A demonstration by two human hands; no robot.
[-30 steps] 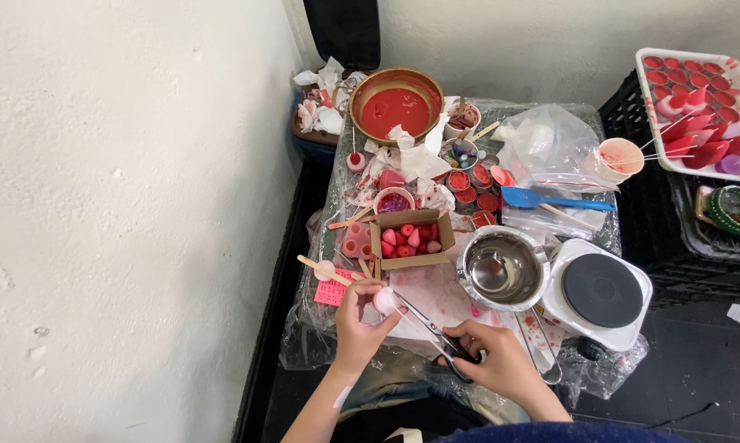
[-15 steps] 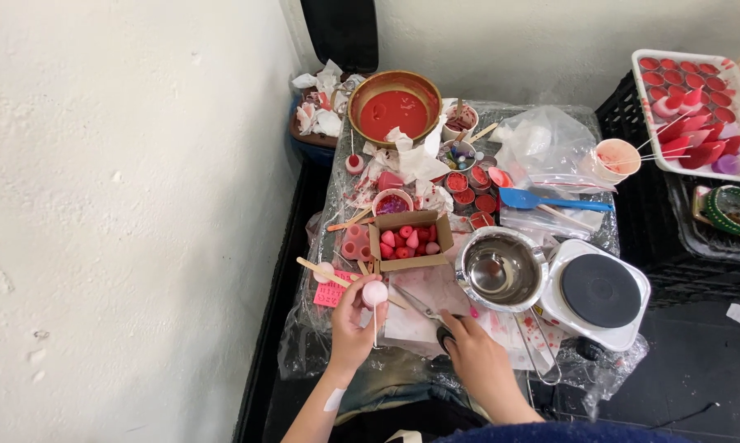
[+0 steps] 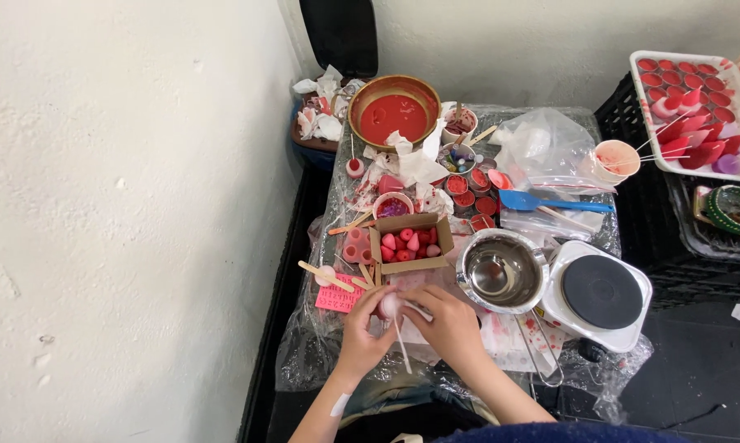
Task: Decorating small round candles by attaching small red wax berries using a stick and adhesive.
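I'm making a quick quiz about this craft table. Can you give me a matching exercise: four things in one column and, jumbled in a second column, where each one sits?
Things:
1. small pink ball on a stick
2. blue spatula
3. steel pot
4. cardboard box of red and pink pieces

Places:
A. just left of the white hotplate
B. lying on clear plastic bags, behind the hotplate
C. between the left hand and right hand
D. just behind the hands, left of the steel pot

Pairs: 1-C, 2-B, 3-A, 4-D
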